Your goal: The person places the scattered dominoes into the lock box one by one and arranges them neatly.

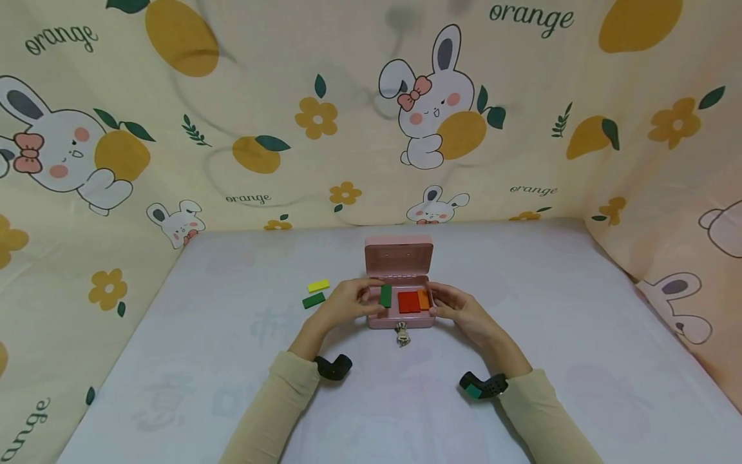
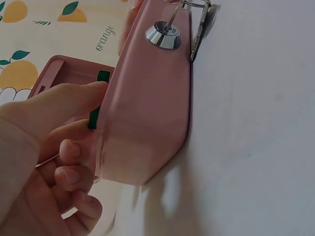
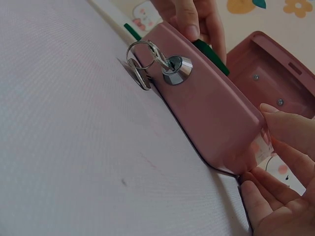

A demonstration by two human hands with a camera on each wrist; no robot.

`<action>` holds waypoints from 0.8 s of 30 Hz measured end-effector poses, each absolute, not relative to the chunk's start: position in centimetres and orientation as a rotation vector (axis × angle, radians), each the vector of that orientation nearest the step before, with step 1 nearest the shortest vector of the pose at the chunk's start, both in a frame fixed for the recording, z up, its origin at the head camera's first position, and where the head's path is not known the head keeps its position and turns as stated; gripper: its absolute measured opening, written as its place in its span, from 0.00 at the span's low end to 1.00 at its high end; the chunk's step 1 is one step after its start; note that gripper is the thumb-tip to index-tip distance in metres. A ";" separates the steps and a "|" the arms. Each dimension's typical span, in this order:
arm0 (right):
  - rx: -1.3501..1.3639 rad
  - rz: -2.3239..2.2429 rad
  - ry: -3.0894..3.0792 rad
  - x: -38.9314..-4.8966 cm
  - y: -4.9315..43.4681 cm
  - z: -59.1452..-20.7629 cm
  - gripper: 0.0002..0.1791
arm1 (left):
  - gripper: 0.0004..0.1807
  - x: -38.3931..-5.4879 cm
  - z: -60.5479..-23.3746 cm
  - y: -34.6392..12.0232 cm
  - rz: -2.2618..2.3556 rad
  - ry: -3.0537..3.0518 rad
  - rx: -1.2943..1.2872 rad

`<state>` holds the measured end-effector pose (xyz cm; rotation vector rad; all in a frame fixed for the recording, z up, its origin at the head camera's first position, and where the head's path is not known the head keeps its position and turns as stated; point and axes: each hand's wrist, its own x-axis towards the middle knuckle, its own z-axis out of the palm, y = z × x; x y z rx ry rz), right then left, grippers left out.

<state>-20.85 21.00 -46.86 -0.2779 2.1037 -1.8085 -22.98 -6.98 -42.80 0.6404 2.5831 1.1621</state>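
Note:
A pink metal cash box (image 1: 382,323) stands on the table with its lid (image 1: 398,259) up. My left hand (image 1: 342,304) pinches a green block (image 1: 386,296) between thumb and fingers, over the left part of the box. In the left wrist view the box's front wall partly hides this green block (image 2: 93,119). Red blocks (image 1: 408,302) and an orange block (image 1: 424,299) lie inside toward the right. My right hand (image 1: 466,314) holds the box's right side, thumb at the front corner in the right wrist view and fingers along the side wall.
Left of the box, a yellow block (image 1: 318,285) and another green block (image 1: 313,300) lie on the white tabletop (image 1: 371,399). A key with a ring (image 3: 157,54) hangs from the lock (image 3: 178,70) on the box's front. A patterned cloth (image 1: 348,96) rises behind the table.

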 end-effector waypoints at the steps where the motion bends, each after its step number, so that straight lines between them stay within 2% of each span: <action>1: -0.271 -1.811 2.103 -20.8 21.0 -46.8 0.34 | 0.27 -23.0 -42.8 -6.9 1.164 2.583 0.643; 12: -0.256 -1.812 2.099 -20.9 20.8 -46.9 0.35 | 0.25 -23.2 -43.3 -6.3 1.154 2.598 0.748; 24: -0.287 -1.813 2.108 -20.8 21.0 -46.6 0.33 | 0.27 -23.2 -43.4 -5.7 1.087 2.630 0.738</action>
